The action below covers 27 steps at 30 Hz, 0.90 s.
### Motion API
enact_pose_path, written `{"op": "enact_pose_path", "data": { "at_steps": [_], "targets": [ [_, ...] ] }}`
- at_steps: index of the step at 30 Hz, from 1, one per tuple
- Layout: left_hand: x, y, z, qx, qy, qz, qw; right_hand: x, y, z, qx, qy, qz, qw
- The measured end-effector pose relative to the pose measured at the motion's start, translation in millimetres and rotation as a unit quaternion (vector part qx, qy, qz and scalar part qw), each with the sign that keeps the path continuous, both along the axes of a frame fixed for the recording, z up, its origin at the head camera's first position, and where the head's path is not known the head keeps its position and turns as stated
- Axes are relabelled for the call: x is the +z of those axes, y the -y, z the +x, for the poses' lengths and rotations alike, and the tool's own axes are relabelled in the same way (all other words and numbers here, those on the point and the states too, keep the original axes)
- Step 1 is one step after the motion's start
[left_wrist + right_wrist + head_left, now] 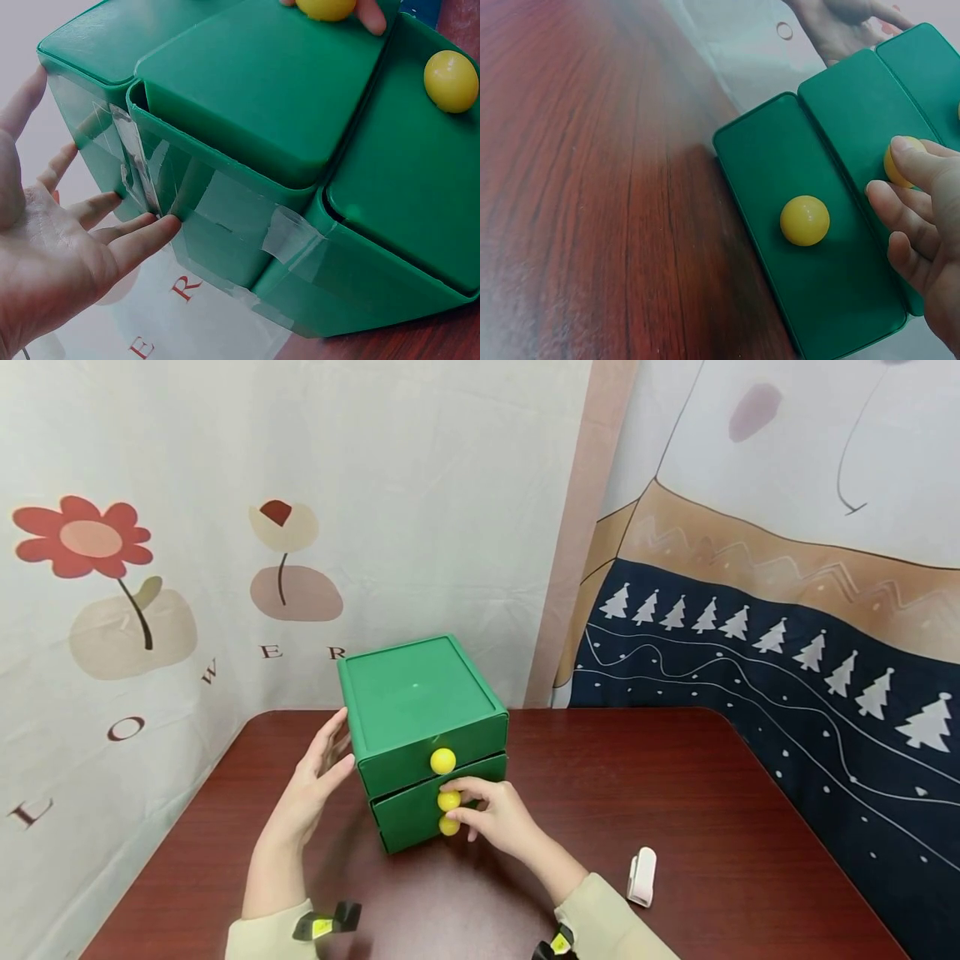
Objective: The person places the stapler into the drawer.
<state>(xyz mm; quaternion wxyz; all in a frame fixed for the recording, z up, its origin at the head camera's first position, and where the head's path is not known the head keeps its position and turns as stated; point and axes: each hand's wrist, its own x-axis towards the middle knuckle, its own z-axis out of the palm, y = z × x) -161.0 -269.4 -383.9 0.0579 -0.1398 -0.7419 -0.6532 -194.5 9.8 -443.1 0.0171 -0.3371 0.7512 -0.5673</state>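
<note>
A green chest of drawers (412,693) with three stacked drawers stands on the table, a yellow ball knob on each front. My right hand (498,814) pinches the middle knob (449,800) between thumb and fingers. A narrow dark gap shows along the edge of the middle drawer (247,82). The bottom knob (805,220) is untouched, just below that hand. The top knob (443,761) is also free. My left hand (71,232) rests its spread fingertips against the chest's left side, where clear tape (292,232) joins the sections.
A small white clip-like object (641,877) lies on the dark red wooden table (615,777), right of my right forearm. Behind the table hangs a printed cloth (450,485) with flowers and letters; a dark blue patterned one (750,693) covers the right side.
</note>
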Motion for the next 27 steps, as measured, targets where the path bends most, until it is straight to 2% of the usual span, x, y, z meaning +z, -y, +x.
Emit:
{"op": "enact_pose_path", "data": {
  "at_steps": [8,13,19,23,27],
  "targets": [
    [0.9,1,0.4,0.0,0.006,-0.004,1.0,-2.4,3,-3.4,0.003,0.011,-0.018,1.0],
    [0.9,2,0.2,0.0,0.005,-0.003,1.0,-10.3,1,-1.4,0.002,0.01,-0.027,1.0],
    [-0.5,1,-0.6,0.0,0.0,-0.001,1.0,-25.5,-6,3.7,-0.041,0.021,-0.051,0.998],
    [-0.5,1,-0.3,0.002,0.0,-0.002,1.0,-35.4,-10,5.9,-0.072,0.03,-0.02,0.997],
    [-1.0,1,-0.1,0.002,-0.002,-0.002,1.0,-43.3,-11,6.7,-0.078,0.033,0.022,0.996]
  ]
}}
